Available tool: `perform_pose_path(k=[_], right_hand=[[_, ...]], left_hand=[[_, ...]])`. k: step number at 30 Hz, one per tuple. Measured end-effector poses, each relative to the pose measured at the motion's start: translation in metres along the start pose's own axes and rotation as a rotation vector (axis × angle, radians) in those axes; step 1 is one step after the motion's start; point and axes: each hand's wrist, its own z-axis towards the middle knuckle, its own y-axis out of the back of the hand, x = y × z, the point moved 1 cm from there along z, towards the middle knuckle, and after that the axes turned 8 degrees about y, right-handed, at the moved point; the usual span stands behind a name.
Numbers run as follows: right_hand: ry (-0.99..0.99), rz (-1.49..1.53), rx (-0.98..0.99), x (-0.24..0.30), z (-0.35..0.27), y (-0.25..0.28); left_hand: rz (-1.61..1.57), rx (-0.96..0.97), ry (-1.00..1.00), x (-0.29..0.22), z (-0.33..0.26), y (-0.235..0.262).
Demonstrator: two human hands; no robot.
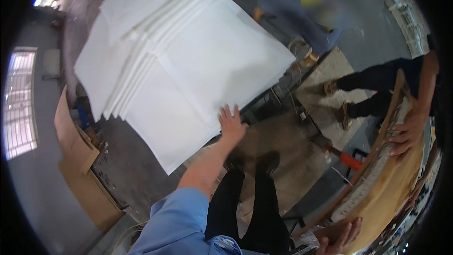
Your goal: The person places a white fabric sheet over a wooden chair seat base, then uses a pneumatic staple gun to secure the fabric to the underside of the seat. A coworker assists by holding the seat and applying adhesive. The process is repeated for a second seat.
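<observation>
My left hand (231,123) lies palm down with fingers spread on the near edge of a stack of large white sheets (203,56). Several of the sheets are fanned in overlapping layers toward the far left. At the lower right, my right hand (340,239) rests on a long tan board-like surface (377,198) with its fingers stretched out; its wrist is cut off by the frame. A whitish strip (361,186) runs along that surface's edge. Farther up the same surface, another person's hand (408,132) touches it.
The other person's dark-clad legs (368,82) stand at the right on a brown floor board (325,75). A red-handled tool (347,159) lies nearby. A blue-grey covered block (302,9) stands at the far right. Cardboard sheets (78,137) lean at the left.
</observation>
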Motion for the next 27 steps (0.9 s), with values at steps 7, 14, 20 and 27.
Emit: perform_pose_path(k=[7, 14, 20, 27], right_hand=[[-0.116, 0.051, 0.101, -0.001, -0.028, -0.013], [-0.081, 0.070, 0.169, -0.009, -0.024, 0.003], [-0.056, 0.082, 0.114, -0.003, -0.005, -0.003], [-0.062, 0.120, 0.079, -0.002, 0.002, -0.010]], left_hand=[[-0.288, -0.065, 0.161, 0.059, 0.157, 0.044], [0.103, -0.183, -0.183, 0.046, 0.152, 0.049], [0.408, -0.388, -0.329, 0.040, 0.168, -0.037], [0.411, -0.414, -0.422, 0.038, 0.181, -0.015]])
